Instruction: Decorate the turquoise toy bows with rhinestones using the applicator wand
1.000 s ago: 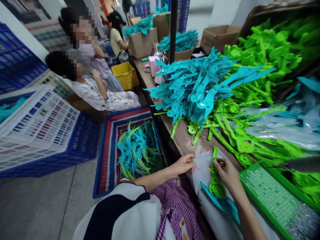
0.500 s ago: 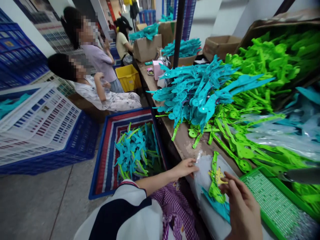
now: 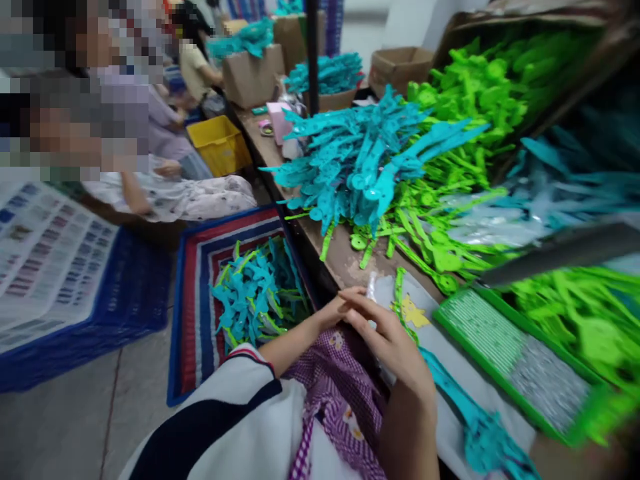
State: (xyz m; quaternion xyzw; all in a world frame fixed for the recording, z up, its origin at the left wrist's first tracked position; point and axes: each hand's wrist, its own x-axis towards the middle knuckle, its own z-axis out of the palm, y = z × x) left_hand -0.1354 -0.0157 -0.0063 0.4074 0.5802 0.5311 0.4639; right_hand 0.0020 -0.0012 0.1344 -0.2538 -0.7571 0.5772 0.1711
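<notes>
Both hands meet over the near edge of a grey work mat (image 3: 395, 350). My left hand (image 3: 336, 308) is closed, its fingertips partly covered by my right hand (image 3: 387, 337), whose fingers bend in over it. Whatever lies between them is hidden. A bit of clear plastic (image 3: 371, 287) shows just beyond the fingers. Past my right hand, a slim green plastic piece (image 3: 399, 293) lies on the mat beside a yellow cartoon figure (image 3: 413, 311). A long turquoise plastic piece (image 3: 457, 393) stretches from near my right wrist to the mat's lower edge.
A green tray (image 3: 443, 310) of small metal parts stands right of the mat. Turquoise pieces (image 3: 360, 157) and green pieces (image 3: 465, 100) are heaped beyond. A dark bar (image 3: 565, 250) juts in at right. A striped-lined crate (image 3: 193, 313) sits left; people sit past it.
My right hand has left the green and turquoise pieces and come over to my left hand. The turquoise piece now shows farther down the mat. The view has shifted to the right.
</notes>
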